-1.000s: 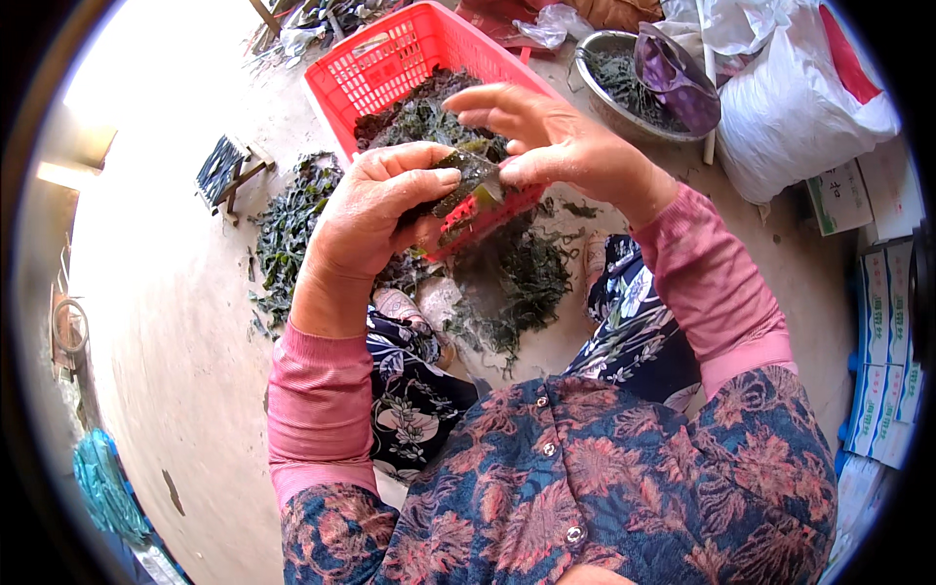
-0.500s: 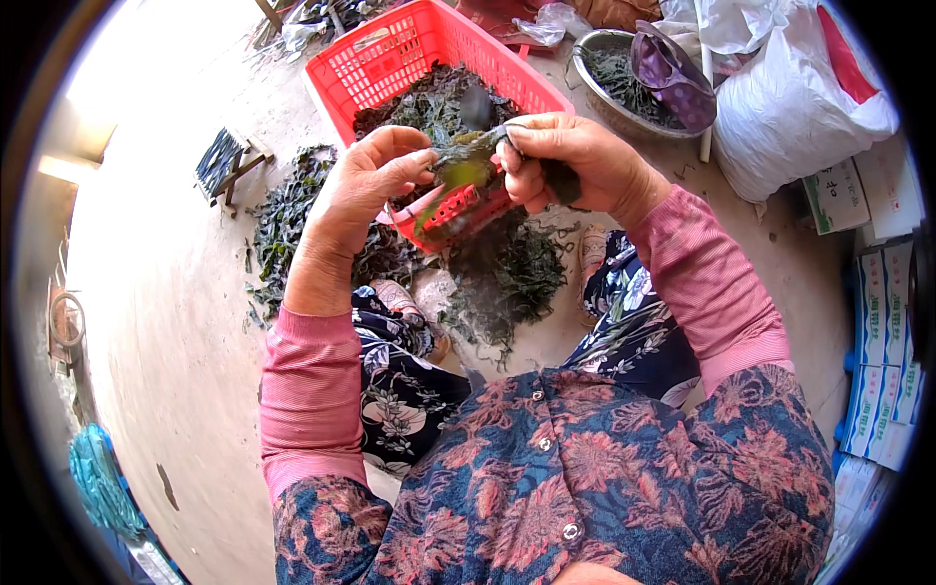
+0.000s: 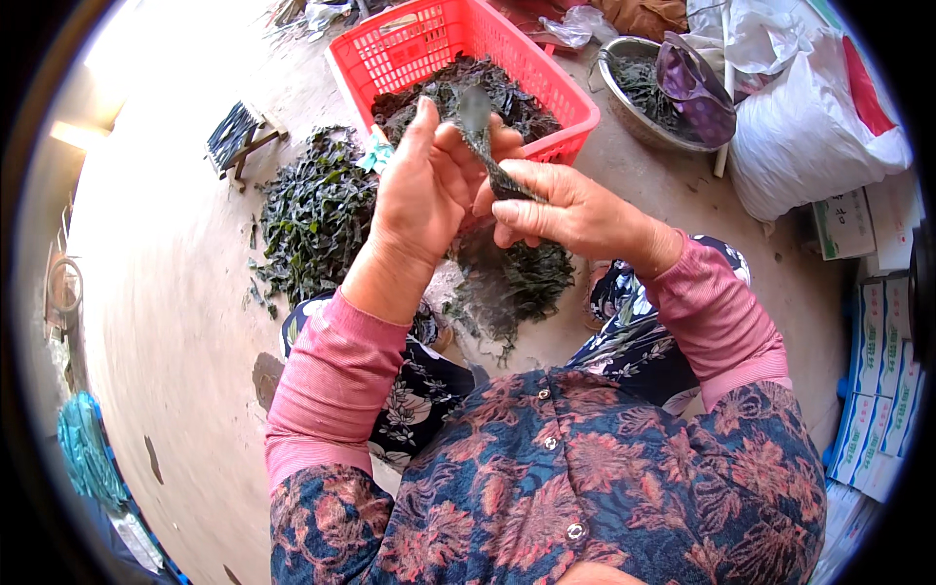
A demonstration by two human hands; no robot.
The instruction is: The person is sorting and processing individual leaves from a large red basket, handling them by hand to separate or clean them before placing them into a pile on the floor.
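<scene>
My right hand [image 3: 565,207] is closed round a dark green strip of seaweed [image 3: 511,185], which runs up toward the other hand. Beside it, my left hand [image 3: 427,180] has its palm turned toward the strip, thumb raised and fingers apart. The strip's upper end passes in front of the left fingers, partly behind a blurred grey spot in the picture. Just beyond both hands stands a red perforated crate [image 3: 526,60] with loose seaweed [image 3: 414,105] in it. Below the hands, another heap of seaweed [image 3: 522,291] lies on the floor between my feet.
A larger seaweed pile [image 3: 317,219] lies left of the crate, near a small folding stool [image 3: 234,146]. At the back right are a basin [image 3: 634,119] with a purple cloth [image 3: 694,93] and a white sack [image 3: 814,141]. Stacked boxes [image 3: 880,336] line the right side.
My left hand has moved right and turned its palm up, its pinch opened. The right hand has come slightly lower with the seaweed. The crate and surroundings appear shifted right in view.
</scene>
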